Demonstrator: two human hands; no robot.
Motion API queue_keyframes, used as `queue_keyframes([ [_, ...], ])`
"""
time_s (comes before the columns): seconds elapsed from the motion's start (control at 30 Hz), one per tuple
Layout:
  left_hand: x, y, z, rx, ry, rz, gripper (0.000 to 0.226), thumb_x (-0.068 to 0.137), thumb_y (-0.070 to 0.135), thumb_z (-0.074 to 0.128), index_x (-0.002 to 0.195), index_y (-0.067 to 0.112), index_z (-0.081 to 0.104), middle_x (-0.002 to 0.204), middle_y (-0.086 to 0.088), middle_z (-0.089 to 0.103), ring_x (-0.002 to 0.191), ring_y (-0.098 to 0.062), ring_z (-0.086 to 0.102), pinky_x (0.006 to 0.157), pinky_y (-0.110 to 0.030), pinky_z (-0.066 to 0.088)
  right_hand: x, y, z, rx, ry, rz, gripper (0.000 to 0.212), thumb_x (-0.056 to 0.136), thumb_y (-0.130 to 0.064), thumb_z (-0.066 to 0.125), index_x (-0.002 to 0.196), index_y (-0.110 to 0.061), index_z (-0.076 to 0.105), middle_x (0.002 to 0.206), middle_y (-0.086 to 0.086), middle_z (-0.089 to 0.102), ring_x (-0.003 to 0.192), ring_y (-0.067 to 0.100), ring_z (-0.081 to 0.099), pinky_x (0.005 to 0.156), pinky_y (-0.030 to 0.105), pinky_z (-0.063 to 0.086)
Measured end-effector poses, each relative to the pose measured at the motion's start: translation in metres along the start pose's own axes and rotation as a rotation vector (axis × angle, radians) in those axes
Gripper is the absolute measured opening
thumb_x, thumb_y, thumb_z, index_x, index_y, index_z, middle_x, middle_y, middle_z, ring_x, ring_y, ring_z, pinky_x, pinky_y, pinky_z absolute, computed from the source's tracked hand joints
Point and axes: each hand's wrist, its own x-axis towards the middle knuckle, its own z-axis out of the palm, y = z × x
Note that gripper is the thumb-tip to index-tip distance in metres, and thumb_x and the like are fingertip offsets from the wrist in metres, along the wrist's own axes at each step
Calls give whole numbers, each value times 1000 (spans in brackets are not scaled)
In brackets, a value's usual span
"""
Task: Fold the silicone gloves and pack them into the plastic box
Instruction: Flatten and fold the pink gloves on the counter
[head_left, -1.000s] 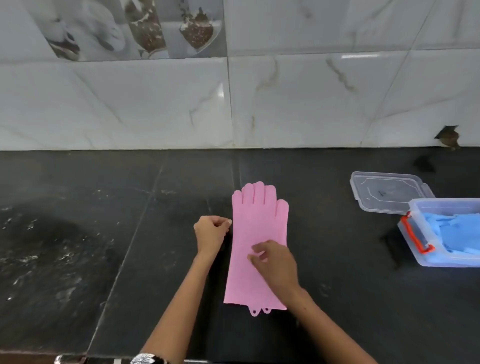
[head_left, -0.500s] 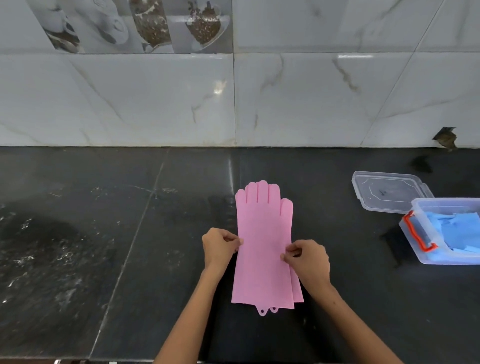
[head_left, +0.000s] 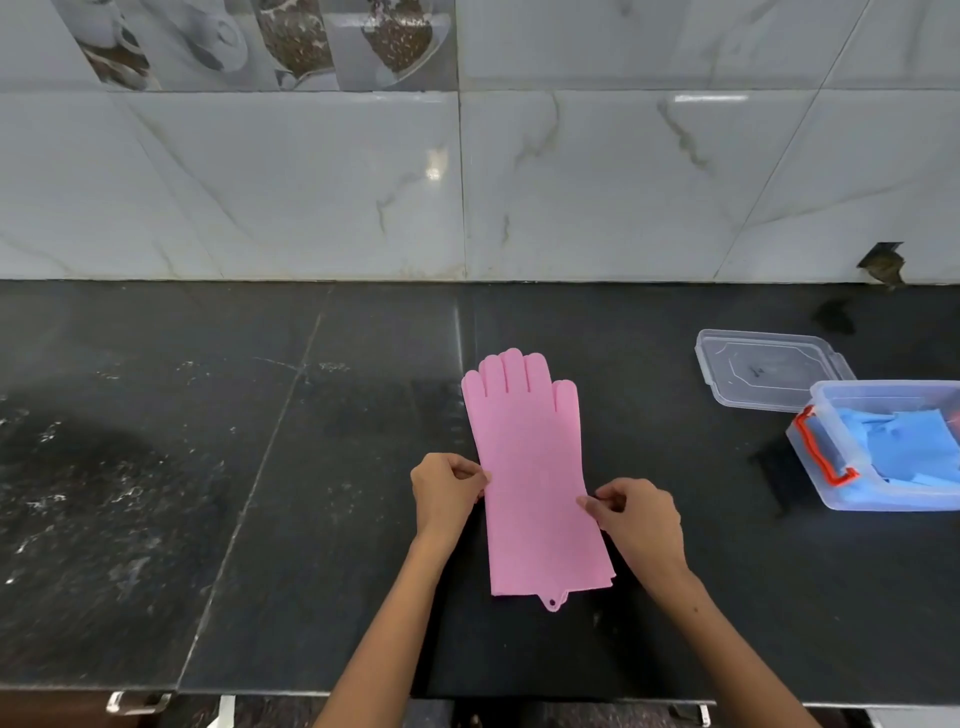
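The plastic box (head_left: 883, 488), well right of the right hand (head_left: 641, 522), is cut off by the picture's edge, as are the blue gloves (head_left: 909, 449) inside it.

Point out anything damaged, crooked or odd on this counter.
One flaw: a chipped hole in the wall tile at its base, far right, above the lid. Otherwise orderly: the pink gloves lie flat, slightly fanned at the cuff, pinched by the left hand and right hand; blue gloves sit in the box.
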Motion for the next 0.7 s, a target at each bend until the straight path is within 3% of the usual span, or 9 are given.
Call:
queue_keyframes([
  [0.13, -5, -1, 0, 7, -10, 8, 10, 69, 8, 82, 73, 9, 73, 64, -4, 70, 53, -13, 65, 59, -23, 57, -13, 8, 0, -7, -69, 14, 17, 76, -21, 77, 90, -14, 70, 86, -2, 69, 75, 10, 63, 69, 25, 53],
  [0.3, -7, 1, -2, 49, -12, 29, 7, 71, 8, 80, 71, 8, 73, 61, -6, 70, 53, -16, 65, 61, -26, 58, -20, 8, -1, 62, -110, -7, 11, 81, -12, 71, 92, -11, 71, 89, 2, 71, 74, 11, 65, 75, 33, 59],
  [0.43, -14, 0, -1, 62, -37, 46, 8, 75, 8, 78, 69, 6, 73, 58, -8, 69, 50, -13, 63, 57, -22, 57, -21, 7, -8, -103, -68, -43, 11, 87, -18, 64, 95, -16, 72, 91, -3, 71, 74, 10, 63, 66, 23, 49],
  [0.53, -17, 1, 3, 58, -35, 52, 7, 76, 7, 76, 71, 6, 73, 58, -8, 69, 50, -12, 64, 59, -21, 57, -18, 2, -11, -156, -33, -71, 12, 90, -17, 59, 96, -15, 70, 92, -2, 70, 73, 12, 61, 64, 23, 46],
  [0.7, -23, 1, 10, 65, -24, 44, 6, 76, 6, 76, 71, 5, 72, 60, -7, 69, 52, -14, 64, 63, -26, 58, -14, 6, -7, -219, -31, -56, 20, 93, -7, 50, 102, -11, 67, 99, 5, 68, 82, 20, 64, 78, 31, 55],
])
